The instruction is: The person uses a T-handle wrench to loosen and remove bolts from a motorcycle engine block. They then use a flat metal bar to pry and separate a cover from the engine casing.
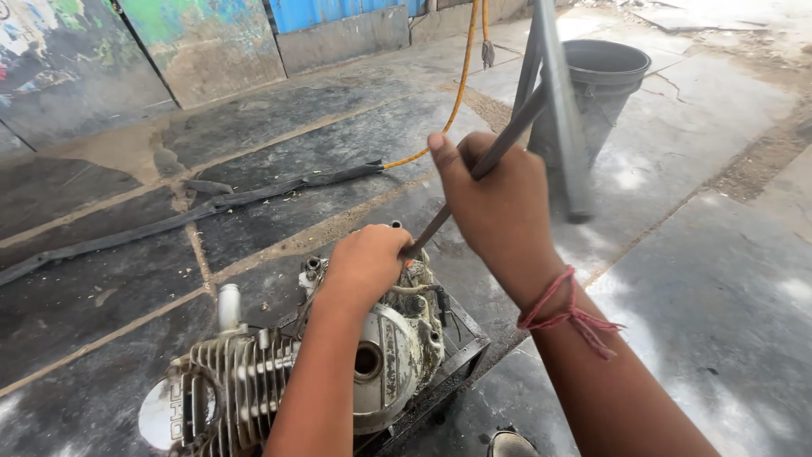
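A dirty metal engine [254, 372] with cooling fins lies on the oily concrete floor at the bottom of the view, resting on a dark tray [461, 360]. My left hand [365, 264] presses down on the engine's top end, fingers curled there. A long grey metal rod [499, 152] slants down to the engine beside that hand. My right hand [495, 207] is closed around the rod's middle, thumb up along it. A red thread is tied around my right wrist.
A grey bucket [602, 85] stands at the upper right behind an upright metal bar [560, 101]. A strip of black rubber [186, 211] and an orange hose [457, 93] lie across the floor. Painted panels lean along the far wall.
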